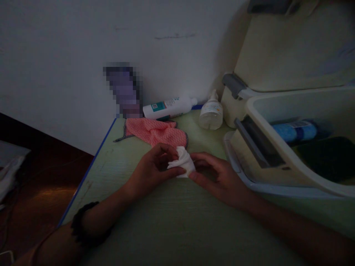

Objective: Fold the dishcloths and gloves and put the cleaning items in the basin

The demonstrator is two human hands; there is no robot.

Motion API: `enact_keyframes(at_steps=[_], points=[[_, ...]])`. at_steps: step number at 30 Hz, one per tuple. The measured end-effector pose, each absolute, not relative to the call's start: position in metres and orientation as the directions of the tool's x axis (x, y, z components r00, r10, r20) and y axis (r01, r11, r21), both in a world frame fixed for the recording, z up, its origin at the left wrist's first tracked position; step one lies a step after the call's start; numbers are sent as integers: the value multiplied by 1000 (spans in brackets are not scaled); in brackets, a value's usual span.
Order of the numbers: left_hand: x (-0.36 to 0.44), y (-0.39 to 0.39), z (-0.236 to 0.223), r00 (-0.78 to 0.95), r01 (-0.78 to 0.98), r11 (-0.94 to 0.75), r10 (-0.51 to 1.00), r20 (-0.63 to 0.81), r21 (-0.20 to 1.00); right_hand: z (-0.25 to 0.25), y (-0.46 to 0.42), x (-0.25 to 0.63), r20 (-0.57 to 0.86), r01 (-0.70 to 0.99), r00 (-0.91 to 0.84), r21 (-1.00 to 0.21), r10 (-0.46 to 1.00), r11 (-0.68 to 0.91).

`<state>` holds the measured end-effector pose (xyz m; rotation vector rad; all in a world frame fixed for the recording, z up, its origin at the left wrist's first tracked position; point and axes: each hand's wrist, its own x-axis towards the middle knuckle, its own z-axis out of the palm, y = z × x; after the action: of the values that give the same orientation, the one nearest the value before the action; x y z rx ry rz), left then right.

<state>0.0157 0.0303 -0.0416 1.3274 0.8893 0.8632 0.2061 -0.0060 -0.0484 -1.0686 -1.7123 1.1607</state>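
A crumpled white tissue [182, 161] is held between my two hands just above the green tabletop [177, 218]. My left hand [152, 168] pinches its left side, thumb in front and fingers behind. From the other side my right hand [219, 175] closes on its right edge with thumb and fingertips. Right behind the tissue lies a rumpled pink cloth [155, 131] with a dark striped border. The tips of some fingers are hidden behind the tissue.
Against the wall lie a white bottle [172, 107] on its side and an upright clear pump bottle [211, 112]. A blurred phone-like object [124, 90] leans at the left. On the right stands an open cream bin [255, 107] holding a blue roll [295, 131]. The table's blue edge [88, 170] runs along the left.
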Motion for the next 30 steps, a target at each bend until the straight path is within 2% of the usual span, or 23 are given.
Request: enact_keyframes(at_steps=[11, 15, 19, 22, 24, 28, 30], points=[[11, 31, -33, 532, -140, 168, 844, -69, 976, -47, -7, 205, 54, 166, -240, -981, 969, 96], [10, 35, -33, 453, -73, 183, 882, -131, 980, -48, -4, 203, 91, 67, -130, -993, 987, 100], [9, 40, -36, 356, 47, 133, 924, -141, 990, -48, -2, 202, 134, 58, -24, -989, 991, 135], [7, 39, -36, 371, 192, 7, 925, -80, 981, -49, -4, 204, 180, 177, -43, -967, 983, 185], [4, 37, -34, 423, 304, -162, 906, 20, 939, -49, -5, 206, 176, 325, -86, -925, 981, 194], [-1, 32, -31, 562, 485, -560, 788, 251, 672, -50, -5, 207, 165, 619, -181, -747, 970, 243], [-1, 31, -31, 619, 496, -661, 724, 304, 564, -51, -5, 208, 199, 699, -226, -648, 954, 301]])
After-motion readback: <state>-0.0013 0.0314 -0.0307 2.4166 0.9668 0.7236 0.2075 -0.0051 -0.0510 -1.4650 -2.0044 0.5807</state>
